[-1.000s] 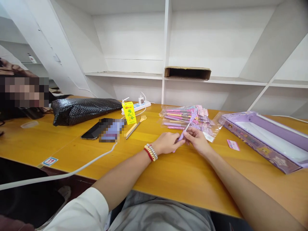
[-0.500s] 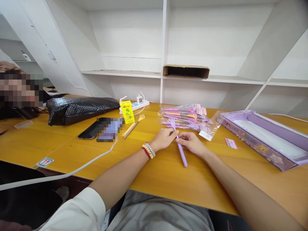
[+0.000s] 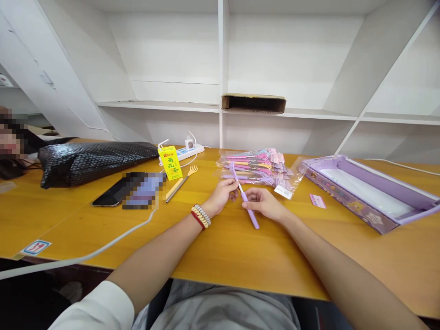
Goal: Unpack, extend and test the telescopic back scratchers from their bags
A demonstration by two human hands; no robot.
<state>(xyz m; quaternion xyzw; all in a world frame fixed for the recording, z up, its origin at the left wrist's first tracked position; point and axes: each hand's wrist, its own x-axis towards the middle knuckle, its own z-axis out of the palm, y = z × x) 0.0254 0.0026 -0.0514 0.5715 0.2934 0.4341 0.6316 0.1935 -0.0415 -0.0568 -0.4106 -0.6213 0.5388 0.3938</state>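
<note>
Both of my hands hold one purple telescopic back scratcher (image 3: 250,215) just above the wooden table (image 3: 240,256). My left hand (image 3: 222,196), with bead bracelets on the wrist, pinches its thin metal shaft near the small hand-shaped head. My right hand (image 3: 263,204) is closed round the purple grip, whose end points toward me. Just beyond my hands lies a pile of bagged scratchers (image 3: 256,167) in pink, purple and yellow.
A yellow scratcher (image 3: 180,182) lies by a yellow drink carton (image 3: 170,162) and a phone (image 3: 115,195). A black bag (image 3: 92,160) and power strip (image 3: 187,150) sit at the back left, a purple box (image 3: 369,192) at the right. Another person is at the far left edge.
The scratcher has turned round: its head went from pointing away to the right to lying toward the left, the shaft now drawn out between my hands. The view has shifted right.
</note>
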